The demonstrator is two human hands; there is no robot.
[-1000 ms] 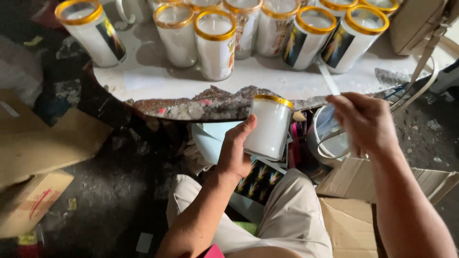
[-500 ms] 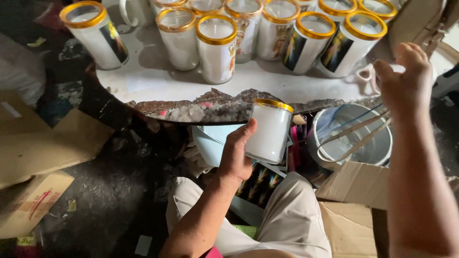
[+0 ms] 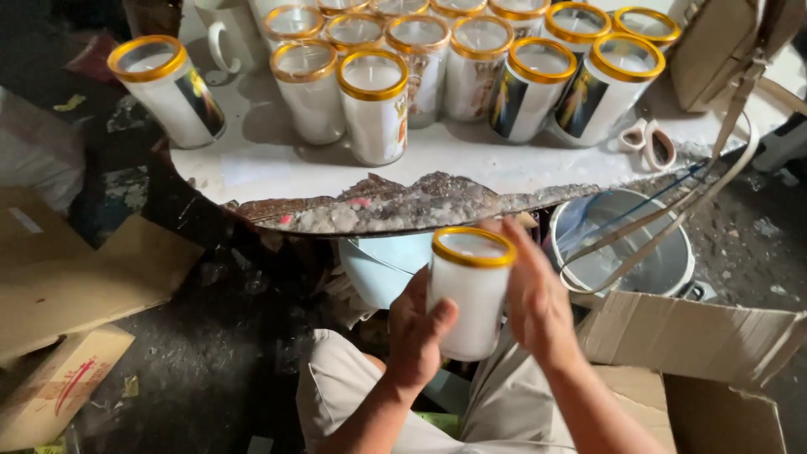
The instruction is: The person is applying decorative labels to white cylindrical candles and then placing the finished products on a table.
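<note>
A white glass candle with a gold rim (image 3: 469, 290) stands upright over my lap, held between both hands. My left hand (image 3: 414, 332) grips its left side, thumb across the front. My right hand (image 3: 532, 294) is pressed flat against its right side. On the white table (image 3: 277, 160) beyond, several more gold-rimmed candles (image 3: 374, 101) stand in rows, some with dark picture labels (image 3: 508, 105). One candle (image 3: 168, 84) stands apart at the table's left end.
A tape roll (image 3: 647, 139) lies on the table's right part, below a tan bag (image 3: 714, 50) with hanging straps. A metal bucket (image 3: 626, 244) sits under the table. Cardboard boxes (image 3: 689, 336) are at right, flattened cardboard (image 3: 76, 269) at left. The table's front edge (image 3: 403, 206) is crusted with wax.
My right hand came down from the table's right side and now presses against the candle. The candle has moved lower and closer to me, and it now stands upright.
</note>
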